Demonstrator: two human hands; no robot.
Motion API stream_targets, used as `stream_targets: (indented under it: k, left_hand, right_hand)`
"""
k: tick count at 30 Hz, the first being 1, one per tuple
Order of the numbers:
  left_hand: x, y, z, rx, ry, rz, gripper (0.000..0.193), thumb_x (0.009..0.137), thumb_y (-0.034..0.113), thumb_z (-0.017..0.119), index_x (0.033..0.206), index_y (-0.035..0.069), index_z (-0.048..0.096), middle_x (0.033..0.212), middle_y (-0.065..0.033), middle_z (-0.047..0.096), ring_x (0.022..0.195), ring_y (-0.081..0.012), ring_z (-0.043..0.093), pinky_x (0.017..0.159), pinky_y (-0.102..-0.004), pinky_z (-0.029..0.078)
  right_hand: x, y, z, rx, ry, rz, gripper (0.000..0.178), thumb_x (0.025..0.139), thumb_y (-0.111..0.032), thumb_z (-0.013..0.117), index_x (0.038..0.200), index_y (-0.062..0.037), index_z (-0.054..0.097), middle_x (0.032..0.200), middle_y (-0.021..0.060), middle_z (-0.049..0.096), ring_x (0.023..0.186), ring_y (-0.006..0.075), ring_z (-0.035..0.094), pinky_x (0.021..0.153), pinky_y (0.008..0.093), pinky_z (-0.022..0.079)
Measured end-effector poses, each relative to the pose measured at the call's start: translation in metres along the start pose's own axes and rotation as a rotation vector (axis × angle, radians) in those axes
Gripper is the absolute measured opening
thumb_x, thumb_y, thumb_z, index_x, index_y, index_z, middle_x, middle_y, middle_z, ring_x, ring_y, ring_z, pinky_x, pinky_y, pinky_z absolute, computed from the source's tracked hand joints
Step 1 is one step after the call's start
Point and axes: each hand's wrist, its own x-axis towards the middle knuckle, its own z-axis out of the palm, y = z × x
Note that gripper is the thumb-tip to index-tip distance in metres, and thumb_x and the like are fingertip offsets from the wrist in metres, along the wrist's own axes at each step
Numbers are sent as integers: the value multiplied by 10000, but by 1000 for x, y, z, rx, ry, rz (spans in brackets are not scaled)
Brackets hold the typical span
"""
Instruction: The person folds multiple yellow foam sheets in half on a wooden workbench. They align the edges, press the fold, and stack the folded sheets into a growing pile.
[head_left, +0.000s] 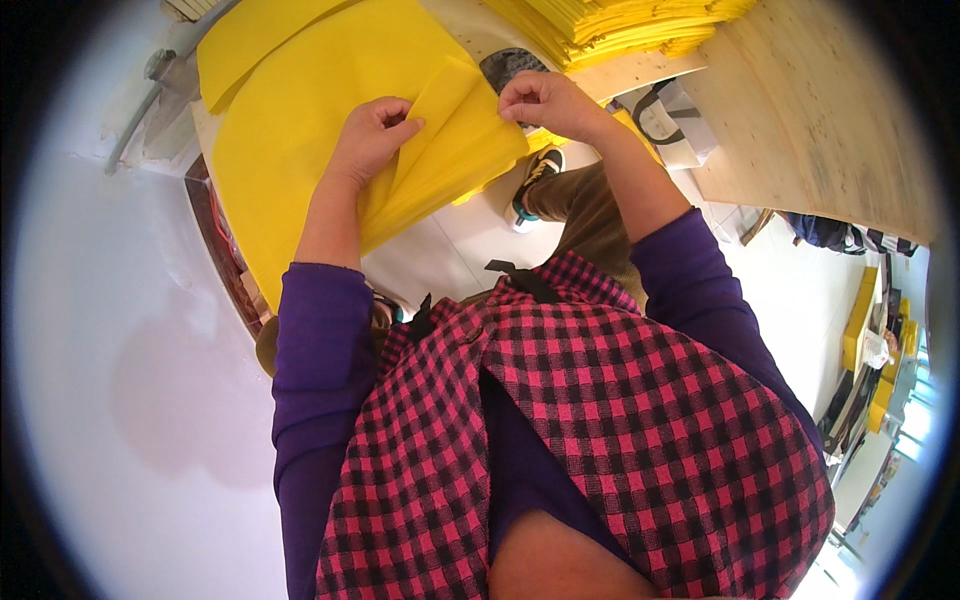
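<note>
A pile of large, soft yellow sheets (290,130), cloth-like, lies in front of me and hangs toward my knees. My left hand (375,145) rests over it with thumb and fingers closed on a raised fold of the top sheet. At the sheet's right edge, my right hand (550,105) has its fingertips pinched together on the yellow material. Between the hands the top sheet (450,120) is creased and partly lifted into slanting folds. The exact grip under the left fingers is partly hidden.
A thick stack of yellow sheets (620,30) sits on a wooden surface at the far right. Beside it stands a large plywood panel (810,120). A dark patterned round thing (515,65) lies behind my right hand. A white wall (130,330) borders the left, with metal piping (160,70).
</note>
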Motion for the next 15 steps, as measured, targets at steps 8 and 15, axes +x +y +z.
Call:
stream_targets:
  k: [8, 15]
  left_hand:
    - [1, -1, -1, 51, -10, 46, 186, 821, 131, 673, 938, -13, 655, 827, 8, 623, 756, -80, 542, 709, -222, 435]
    - [-7, 9, 5, -7, -3, 102, 281, 792, 234, 732, 921, -8, 669, 788, 7, 623, 705, -73, 540, 668, -220, 440]
  right_hand:
    - [27, -29, -6, -183, 39, -176, 130, 809, -150, 644, 863, -32, 642, 773, 44, 620, 725, 146, 570, 687, 277, 466]
    - [57, -50, -3, -372, 24, -187, 150, 812, -163, 632, 877, -28, 642, 786, 50, 644, 729, 151, 590, 684, 293, 477]
